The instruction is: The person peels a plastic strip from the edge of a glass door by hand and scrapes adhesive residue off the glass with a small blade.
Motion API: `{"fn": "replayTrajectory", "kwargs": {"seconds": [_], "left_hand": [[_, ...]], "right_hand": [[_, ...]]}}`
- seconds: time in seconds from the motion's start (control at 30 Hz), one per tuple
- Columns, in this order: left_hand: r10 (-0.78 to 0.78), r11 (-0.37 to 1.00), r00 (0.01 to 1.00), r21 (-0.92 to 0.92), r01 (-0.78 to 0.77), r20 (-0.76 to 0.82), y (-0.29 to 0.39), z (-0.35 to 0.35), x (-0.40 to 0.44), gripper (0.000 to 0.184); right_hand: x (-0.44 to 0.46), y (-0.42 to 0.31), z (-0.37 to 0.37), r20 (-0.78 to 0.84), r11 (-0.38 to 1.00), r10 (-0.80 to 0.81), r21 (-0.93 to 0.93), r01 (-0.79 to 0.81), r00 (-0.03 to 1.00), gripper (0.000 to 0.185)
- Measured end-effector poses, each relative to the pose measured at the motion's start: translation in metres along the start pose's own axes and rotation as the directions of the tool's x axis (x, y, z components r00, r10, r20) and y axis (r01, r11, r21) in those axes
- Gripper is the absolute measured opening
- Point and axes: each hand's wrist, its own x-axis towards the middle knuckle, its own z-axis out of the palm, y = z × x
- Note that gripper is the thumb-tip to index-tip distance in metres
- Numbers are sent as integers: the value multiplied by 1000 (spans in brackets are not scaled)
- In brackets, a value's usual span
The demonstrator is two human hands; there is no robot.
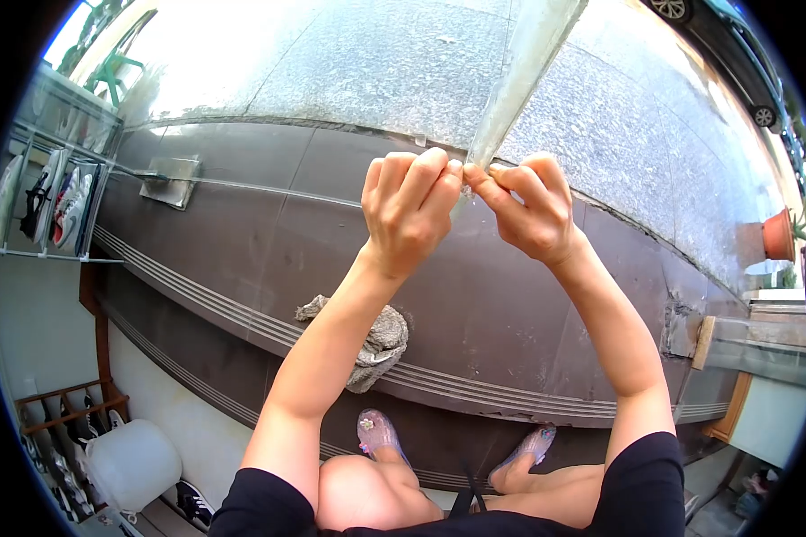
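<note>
A long, translucent pale strip (519, 85) runs from the top of the view down to between my hands. My left hand (409, 204) is closed in a pinch at the left side of its lower end, knuckles up. From the right, my right hand (533, 208) pinches at the same end, thumb and forefinger pressed together. The fingertips of both hands nearly meet there. What exactly lies between the fingers is too small to make out. Below my left forearm, a crumpled grey cloth (381, 345) lies on the dark tiled step.
Dark brown tiled steps (331, 242) with ridged edges spread under my arms. A metal plate fitting (172, 182) sits at left, near a shoe rack (49, 197). A white bucket (134, 465) stands lower left. At far right are a plant pot (777, 235) and a parked car (725, 54).
</note>
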Motion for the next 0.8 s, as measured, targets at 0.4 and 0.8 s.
{"fn": "replayTrajectory", "kwargs": {"seconds": [0.4,0.8], "left_hand": [[-7,1000,999,-2,7,41,-2,7,-31,11],[-51,997,997,-48,53,52,-1,11,-50,13]], "right_hand": [[-27,-4,9,70,999,1,36,-3,998,38],[-44,-8,17,127,997,24,72,-34,992,39]]}}
